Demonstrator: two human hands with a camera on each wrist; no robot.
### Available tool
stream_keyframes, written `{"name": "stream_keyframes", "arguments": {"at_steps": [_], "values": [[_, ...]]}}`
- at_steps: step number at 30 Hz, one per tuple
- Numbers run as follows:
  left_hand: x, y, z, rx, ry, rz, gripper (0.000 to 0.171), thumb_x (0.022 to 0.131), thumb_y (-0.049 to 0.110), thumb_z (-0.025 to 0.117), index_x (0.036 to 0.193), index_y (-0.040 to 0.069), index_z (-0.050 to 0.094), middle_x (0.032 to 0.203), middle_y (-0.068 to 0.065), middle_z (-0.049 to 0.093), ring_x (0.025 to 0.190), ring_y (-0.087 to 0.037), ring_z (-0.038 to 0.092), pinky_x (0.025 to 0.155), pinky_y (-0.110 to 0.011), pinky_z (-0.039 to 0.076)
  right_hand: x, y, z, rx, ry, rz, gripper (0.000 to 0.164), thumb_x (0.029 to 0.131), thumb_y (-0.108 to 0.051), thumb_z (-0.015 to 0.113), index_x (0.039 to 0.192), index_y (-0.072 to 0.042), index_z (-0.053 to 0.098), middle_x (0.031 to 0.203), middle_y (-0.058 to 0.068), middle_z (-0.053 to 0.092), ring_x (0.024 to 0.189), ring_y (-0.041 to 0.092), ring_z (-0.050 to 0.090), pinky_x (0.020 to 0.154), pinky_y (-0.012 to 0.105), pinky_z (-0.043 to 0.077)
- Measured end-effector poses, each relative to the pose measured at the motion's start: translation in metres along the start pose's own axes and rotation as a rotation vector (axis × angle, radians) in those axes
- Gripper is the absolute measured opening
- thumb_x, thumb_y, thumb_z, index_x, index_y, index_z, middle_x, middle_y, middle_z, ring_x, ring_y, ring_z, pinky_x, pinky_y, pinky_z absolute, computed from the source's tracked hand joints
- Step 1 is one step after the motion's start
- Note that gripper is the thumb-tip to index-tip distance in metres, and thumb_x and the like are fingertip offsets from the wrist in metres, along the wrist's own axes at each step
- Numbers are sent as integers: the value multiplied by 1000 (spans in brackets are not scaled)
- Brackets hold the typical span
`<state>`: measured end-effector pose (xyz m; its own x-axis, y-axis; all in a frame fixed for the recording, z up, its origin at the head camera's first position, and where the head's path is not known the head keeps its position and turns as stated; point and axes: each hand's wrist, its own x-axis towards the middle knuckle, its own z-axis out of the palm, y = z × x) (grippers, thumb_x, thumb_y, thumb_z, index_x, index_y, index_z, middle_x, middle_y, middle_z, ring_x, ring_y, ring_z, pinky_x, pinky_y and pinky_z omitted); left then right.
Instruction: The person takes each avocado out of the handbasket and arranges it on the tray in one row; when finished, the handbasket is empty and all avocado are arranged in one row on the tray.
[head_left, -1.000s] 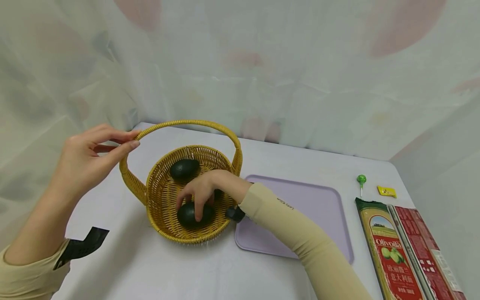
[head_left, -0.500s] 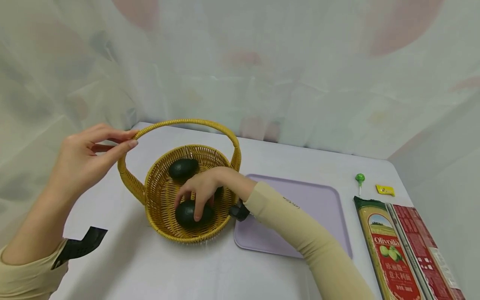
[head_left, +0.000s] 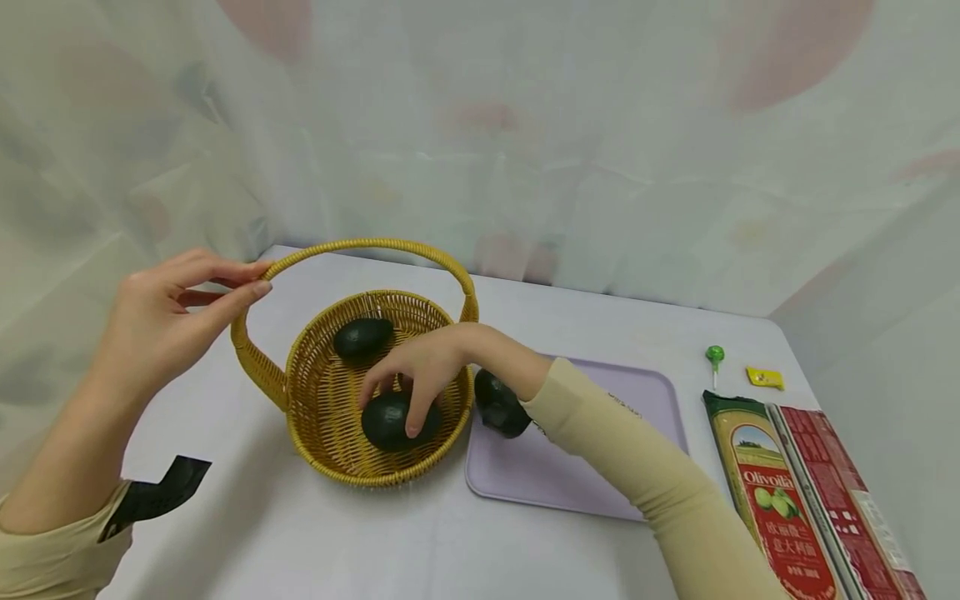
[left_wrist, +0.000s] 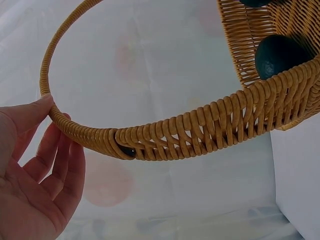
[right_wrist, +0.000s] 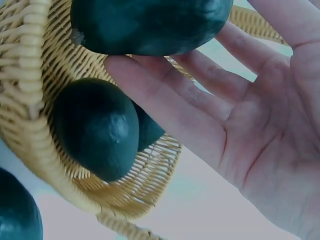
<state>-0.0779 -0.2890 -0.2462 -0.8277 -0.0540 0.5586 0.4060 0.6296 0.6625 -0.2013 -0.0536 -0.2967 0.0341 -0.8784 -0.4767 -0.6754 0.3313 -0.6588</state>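
Observation:
My left hand [head_left: 168,321] pinches the left side of the handle of a yellow wicker basket [head_left: 330,467]; thumb and fingers meet round the handle [left_wrist: 70,127] in the left wrist view. My right hand [head_left: 423,371] reaches over the basket's right rim and holds a dark green avocado [head_left: 390,423] between thumb and fingers. Another avocado [head_left: 363,337] lies at the back of the basket. In the right wrist view the held avocado [right_wrist: 150,25] is at the top, with an avocado [right_wrist: 97,127] in the basket below and part of one more behind it.
A lilac tray [head_left: 615,392] lies right of the basket, partly under the right forearm, with an avocado [head_left: 489,387] at its left edge. Farther right are a green lollipop [head_left: 715,355], a yellow-wrapped sweet [head_left: 765,377] and red pasta packs [head_left: 780,508]. A patterned curtain hangs behind.
My right hand has shifted right within the basket, and the avocado in it has moved along. The avocado on the tray now shows beside the forearm. The left hand keeps its hold on the handle.

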Motion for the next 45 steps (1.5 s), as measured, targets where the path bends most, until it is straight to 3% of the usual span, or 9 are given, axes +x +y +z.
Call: {"name": "stream_keyframes", "arguments": {"at_steps": [6,14,21,32,45], "values": [[1,-1,0,2,-5,-6,12,81,-6,75,92,-1,75,96,6,73,89,-7,63,72,-8,50,-18,3,-1,-71,38,-38,68,81,-30,81,141,-22,50,135,-10,49,121,5,47,96,18,44],[1,-3,0,4,-11,-4,14,81,-6,75,94,-1,75,98,6,73,90,-7,63,73,-7,50,-42,10,4,-40,97,-68,63,82,-27,80,138,-22,53,131,-10,53,118,4,48,96,23,47],[3,-3,0,-7,-10,5,15,80,-8,75,93,-2,75,97,7,73,89,-7,63,73,-7,50,-63,21,10,-7,148,-61,63,81,-27,81,136,-23,53,123,-10,55,106,9,55,92,27,50],[2,-3,-3,18,-10,-31,14,82,-4,75,95,0,75,99,10,72,90,-6,63,73,-6,49,-94,42,21,103,203,49,64,80,-27,82,137,-26,53,128,-13,54,113,11,56,99,37,48],[2,-6,-1,32,-12,-40,15,82,-3,75,97,0,75,99,12,71,92,-4,62,73,-5,48,-135,76,44,174,291,124,62,81,-30,80,137,-31,52,132,-16,52,117,10,53,93,32,51]]}}
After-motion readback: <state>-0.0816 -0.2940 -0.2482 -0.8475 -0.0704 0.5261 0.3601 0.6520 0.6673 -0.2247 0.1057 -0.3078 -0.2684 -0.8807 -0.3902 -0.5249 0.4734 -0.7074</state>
